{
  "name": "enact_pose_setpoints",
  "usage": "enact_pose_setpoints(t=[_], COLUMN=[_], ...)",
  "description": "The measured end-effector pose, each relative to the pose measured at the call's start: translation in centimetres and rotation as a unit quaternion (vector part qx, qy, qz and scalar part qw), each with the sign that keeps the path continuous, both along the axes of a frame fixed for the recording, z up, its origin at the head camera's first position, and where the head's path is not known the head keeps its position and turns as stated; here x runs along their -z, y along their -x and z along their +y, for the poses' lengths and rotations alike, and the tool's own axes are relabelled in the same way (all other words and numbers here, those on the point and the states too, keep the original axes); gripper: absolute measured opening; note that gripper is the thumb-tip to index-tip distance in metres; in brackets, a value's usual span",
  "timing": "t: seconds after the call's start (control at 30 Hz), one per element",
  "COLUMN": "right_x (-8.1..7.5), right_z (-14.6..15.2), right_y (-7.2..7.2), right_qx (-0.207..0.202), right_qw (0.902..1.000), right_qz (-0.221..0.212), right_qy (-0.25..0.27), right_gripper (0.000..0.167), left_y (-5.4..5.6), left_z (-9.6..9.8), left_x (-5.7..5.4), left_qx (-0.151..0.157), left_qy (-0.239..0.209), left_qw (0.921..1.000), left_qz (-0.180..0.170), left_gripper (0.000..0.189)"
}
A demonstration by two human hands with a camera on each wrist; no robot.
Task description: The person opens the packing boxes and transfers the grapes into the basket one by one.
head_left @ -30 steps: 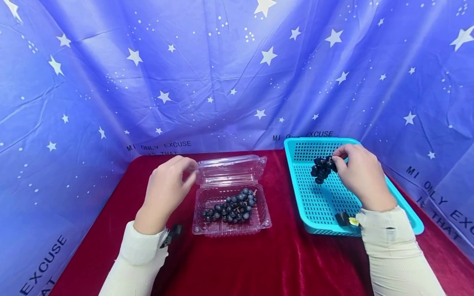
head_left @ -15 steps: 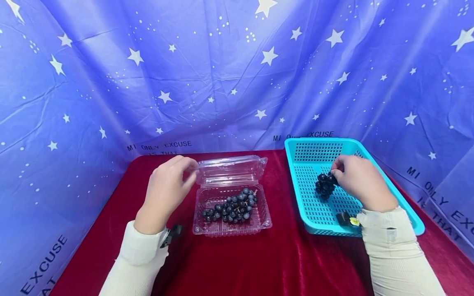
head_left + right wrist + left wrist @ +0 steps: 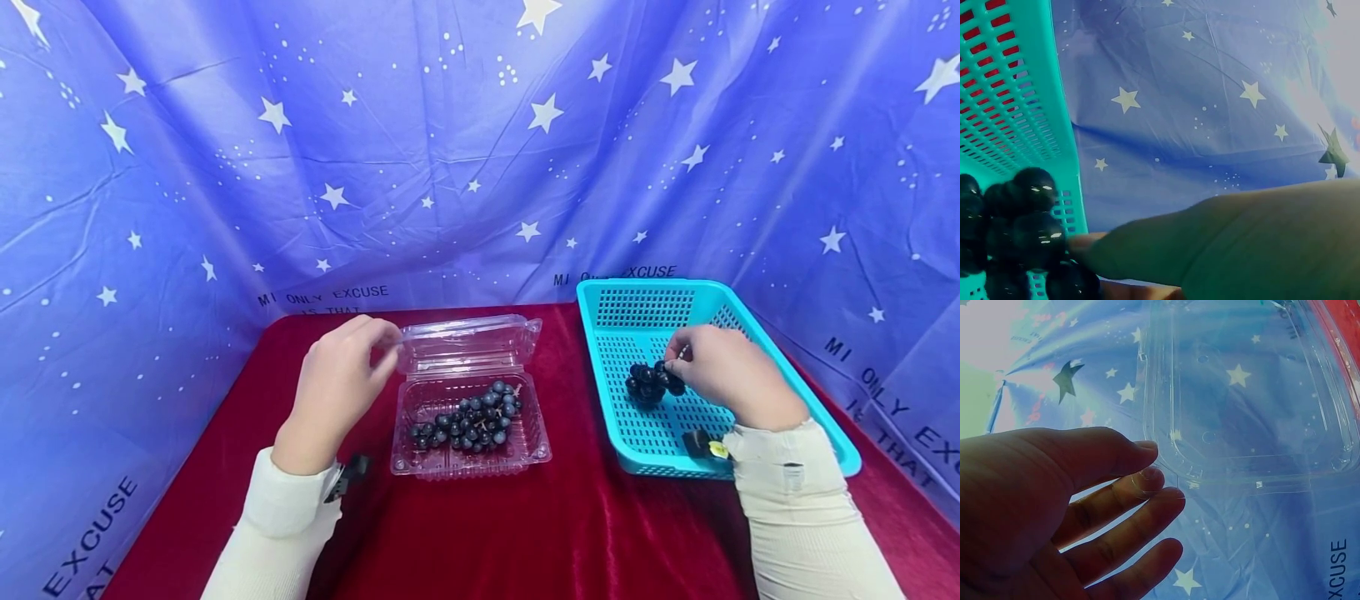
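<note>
In the head view, my right hand (image 3: 731, 375) pinches a small bunch of dark grapes (image 3: 648, 385) by its top, low inside the turquoise basket (image 3: 613, 417). Close up in the right wrist view, the glossy grapes (image 3: 1038, 240) hang beside my thumb; whether they touch the basket floor I cannot tell. My left hand (image 3: 337, 387) pinches the corner tab of the clear plastic lid (image 3: 1241, 425) between thumb and index finger, the other fingers loose below. That lid stands raised at the back of the clear clamshell box (image 3: 405, 458), where another bunch of grapes (image 3: 472, 421) lies.
A dark red velvet cloth (image 3: 495, 533) covers the table. Behind it and at the sides hangs a blue curtain (image 3: 420, 150) with white stars. The wrist camera (image 3: 697, 443) on my right arm sits over the basket's near end.
My right hand has lowered the bunch of grapes from near the basket's far end, a little toward me and deeper into the basket. The left hand stays at the lid.
</note>
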State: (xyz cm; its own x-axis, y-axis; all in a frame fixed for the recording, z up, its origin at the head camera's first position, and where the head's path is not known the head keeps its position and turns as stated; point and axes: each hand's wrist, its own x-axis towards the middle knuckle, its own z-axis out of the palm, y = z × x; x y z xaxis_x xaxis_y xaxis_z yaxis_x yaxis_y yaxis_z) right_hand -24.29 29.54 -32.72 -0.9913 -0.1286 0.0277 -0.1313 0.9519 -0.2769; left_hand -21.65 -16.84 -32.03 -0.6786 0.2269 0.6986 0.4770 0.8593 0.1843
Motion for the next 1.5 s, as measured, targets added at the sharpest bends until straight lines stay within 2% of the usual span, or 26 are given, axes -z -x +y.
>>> enact_pose_setpoints(t=[0.23, 0.57, 0.83, 1.13, 1.5], right_x=[-0.1, -0.7, -1.7, -2.9, -2.3], right_z=[-0.2, -0.8, -2.3, -5.4, -8.1], right_y=[-0.2, -0.8, -2.1, -4.1, -4.4], right_qx=[-0.026, -0.043, -0.062, -0.101, -0.143], right_qw=[0.9996, 0.9990, 0.9960, 0.9840, 0.9747], right_qz=[0.000, -0.002, 0.064, 0.142, 0.166], right_qy=[-0.013, -0.013, 0.004, 0.039, 0.041], right_gripper=[0.008, 0.013, 0.010, 0.004, 0.003], left_y=[0.0, 0.0, 0.1, 0.0, 0.0], left_z=[0.0, 0.0, 0.0, 0.0, 0.0], left_x=[0.0, 0.0, 0.0, 0.0, 0.0], left_qx=[-0.001, -0.001, 0.000, -0.002, 0.004], left_qy=[0.001, 0.001, 0.003, 0.005, -0.001], left_qw=[1.0000, 1.0000, 1.0000, 1.0000, 1.0000], left_qz=[-0.002, -0.003, 0.000, -0.003, 0.004], left_gripper=[0.009, 0.009, 0.008, 0.009, 0.009])
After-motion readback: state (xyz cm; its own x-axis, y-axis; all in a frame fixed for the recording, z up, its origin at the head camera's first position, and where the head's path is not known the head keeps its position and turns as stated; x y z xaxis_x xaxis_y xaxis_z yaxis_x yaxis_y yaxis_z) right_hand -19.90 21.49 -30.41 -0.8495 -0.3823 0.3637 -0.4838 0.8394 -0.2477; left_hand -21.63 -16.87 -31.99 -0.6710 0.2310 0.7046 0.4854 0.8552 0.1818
